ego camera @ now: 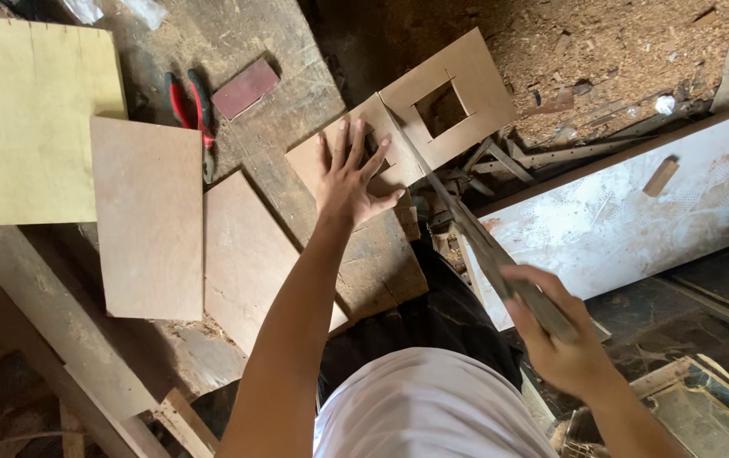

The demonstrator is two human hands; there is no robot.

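Head view:
- Your left hand (349, 180) lies open, fingers spread, flat on the thin board (398, 127) at 12 o'clock; this presses the board onto the bench (296, 51) so it cannot shift.
- Your right hand (558, 339), at 4 o'clock, is closed around the handle of the saw (466, 227); the blade runs up toward 11 o'clock and meets the board beside its square cutout (443, 108).
- The cutout half overhangs the bench edge, leaving the blade free below.
- Pliers (192, 108) and spare panels (148, 216) lie at 9 to 10 o'clock, apart from the cut.

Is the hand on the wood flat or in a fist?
Flat. The left hand lies palm down, fingers spread, on the plywood piece.
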